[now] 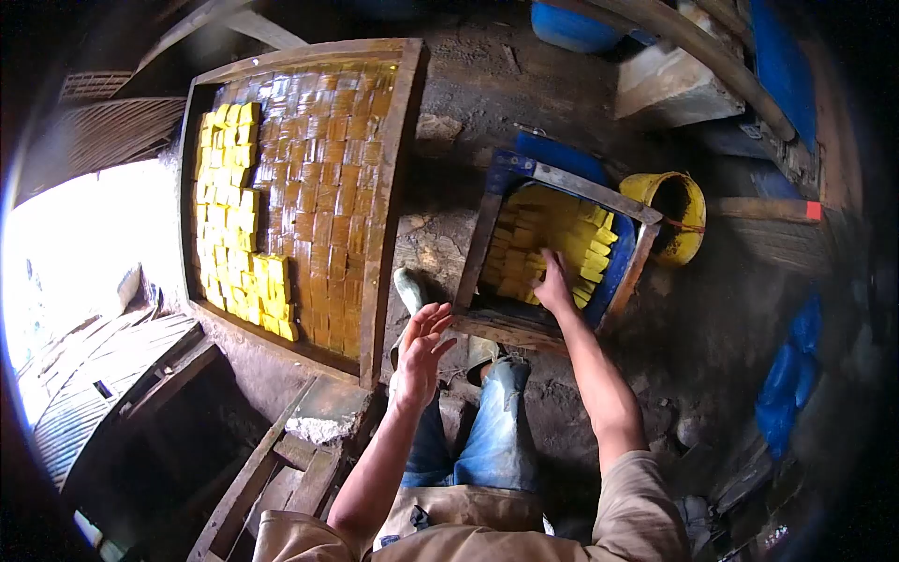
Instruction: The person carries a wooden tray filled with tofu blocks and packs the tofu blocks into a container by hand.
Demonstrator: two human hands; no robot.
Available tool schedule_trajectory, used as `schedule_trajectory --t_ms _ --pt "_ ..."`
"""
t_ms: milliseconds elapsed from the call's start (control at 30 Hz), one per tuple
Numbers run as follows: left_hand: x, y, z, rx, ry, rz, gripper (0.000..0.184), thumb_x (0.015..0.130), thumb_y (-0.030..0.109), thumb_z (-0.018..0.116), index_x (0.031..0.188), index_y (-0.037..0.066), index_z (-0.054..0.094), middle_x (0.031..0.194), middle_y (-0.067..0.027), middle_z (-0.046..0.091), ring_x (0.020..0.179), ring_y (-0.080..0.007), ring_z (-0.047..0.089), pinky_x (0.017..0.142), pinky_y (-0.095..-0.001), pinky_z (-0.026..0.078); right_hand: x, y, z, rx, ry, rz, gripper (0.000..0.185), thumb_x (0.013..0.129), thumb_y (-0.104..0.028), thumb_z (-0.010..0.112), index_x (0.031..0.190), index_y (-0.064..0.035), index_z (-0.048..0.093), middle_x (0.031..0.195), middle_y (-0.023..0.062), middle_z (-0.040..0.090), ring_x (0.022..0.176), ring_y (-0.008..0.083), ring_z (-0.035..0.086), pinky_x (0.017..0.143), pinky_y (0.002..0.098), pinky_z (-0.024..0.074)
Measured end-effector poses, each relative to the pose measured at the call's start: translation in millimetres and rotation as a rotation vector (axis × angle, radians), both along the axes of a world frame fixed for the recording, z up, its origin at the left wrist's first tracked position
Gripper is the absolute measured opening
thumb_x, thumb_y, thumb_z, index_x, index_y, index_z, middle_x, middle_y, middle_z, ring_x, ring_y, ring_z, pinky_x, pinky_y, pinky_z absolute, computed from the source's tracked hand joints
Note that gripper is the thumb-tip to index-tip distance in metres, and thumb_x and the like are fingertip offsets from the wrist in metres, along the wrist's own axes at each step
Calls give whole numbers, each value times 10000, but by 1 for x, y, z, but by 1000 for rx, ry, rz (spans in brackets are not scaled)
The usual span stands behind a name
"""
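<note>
My left hand is raised in front of my legs, its fingers apart and lightly bent, with nothing in it. My right hand reaches over the wood-framed blue tub, index finger stretched out and thumb apart. I see nothing held in it; whether its fingertips touch the contents is unclear. Inside the tub, yellow tofu-like blocks lie in rows in yellowish liquid. To the left, a woven tray with a wooden frame carries more yellow blocks, packed along its left side.
A yellow-stained bucket stands at the tub's right. A blue container sits at the back, and blue plastic lies at the right. Near my left forearm is a wooden frame. My boots are between tray and tub.
</note>
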State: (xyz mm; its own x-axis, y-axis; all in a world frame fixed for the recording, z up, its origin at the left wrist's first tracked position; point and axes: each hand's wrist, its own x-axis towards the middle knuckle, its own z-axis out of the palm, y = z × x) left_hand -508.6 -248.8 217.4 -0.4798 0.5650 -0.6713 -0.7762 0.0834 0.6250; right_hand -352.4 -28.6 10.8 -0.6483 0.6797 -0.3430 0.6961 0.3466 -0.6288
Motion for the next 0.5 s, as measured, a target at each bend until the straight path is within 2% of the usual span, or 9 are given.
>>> schedule_trajectory --t_ms 133,167,233,267,300,333,367,433,500 --pt "-8 -16 12 -22 -11 50 659 860 402 601 1411 114 383 1474 -120 404 1344 -263 401 1045 -446 354 8 1 -11 -141 84 -57 736 658 35 716 1335 -35 434 1305 239 473 1232 412 462 1034 424 411" --pt "-8 -20 12 1 -28 89 616 849 318 580 1402 120 399 1463 -111 423 1343 -258 405 1035 -429 369 11 1 -16 -64 101 -43 784 659 32 712 1373 -41 396 1315 239 480 1250 401 465 1049 414 400" --pt "-14 -29 14 -19 -54 84 605 820 235 566 1395 123 413 1451 -103 443 1332 -257 417 1023 -411 384 6 0 -6 -87 39 -106 764 680 28 697 1382 -48 405 1305 226 500 1258 393 466 1061 407 388" --pt "-13 -37 11 18 -62 113 610 800 189 557 1391 124 420 1441 -93 456 1321 -256 428 1015 -411 392 11 4 -8 -66 -42 -44 732 690 12 700 1368 -43 429 1300 216 509 1239 380 480 1042 406 404" --pt "-17 -42 12 14 -69 97 602 811 194 560 1391 121 418 1429 -108 463 1293 -255 455 1010 -411 397 12 7 -10 -44 -120 23 701 701 -3 703 1354 -38 452 1295 207 518 1221 368 495 1023 405 420" --pt "-21 -49 19 47 -99 130 576 822 170 542 1383 111 428 1392 -93 492 1259 -234 481 997 -382 409 5 8 2 56 -53 -8 645 720 -8 701 1326 -29 482 1292 193 528 1183 345 522 993 398 442" --pt "-26 -56 24 85 -124 158 552 832 146 523 1375 101 439 1355 -79 521 1225 -213 507 984 -353 422 -15 13 26 154 20 -46 588 738 -14 698 1297 -20 513 1289 178 538 1146 321 549 962 391 464" --pt "-39 -74 31 97 -135 225 529 843 132 519 1365 82 447 1342 -94 529 1197 -219 529 976 -355 435 -105 -23 148 111 143 -162 434 787 -3 647 1217 -15 584 1207 184 599 1082 307 586 962 386 465" --pt "-62 -95 31 57 -82 357 476 841 125 530 1308 52 473 1231 -112 577 1104 -222 575 927 -351 467 -176 -71 201 260 521 130 333 827 17 590 1156 -9 632 1154 170 633 1069 285 602 937 352 482"
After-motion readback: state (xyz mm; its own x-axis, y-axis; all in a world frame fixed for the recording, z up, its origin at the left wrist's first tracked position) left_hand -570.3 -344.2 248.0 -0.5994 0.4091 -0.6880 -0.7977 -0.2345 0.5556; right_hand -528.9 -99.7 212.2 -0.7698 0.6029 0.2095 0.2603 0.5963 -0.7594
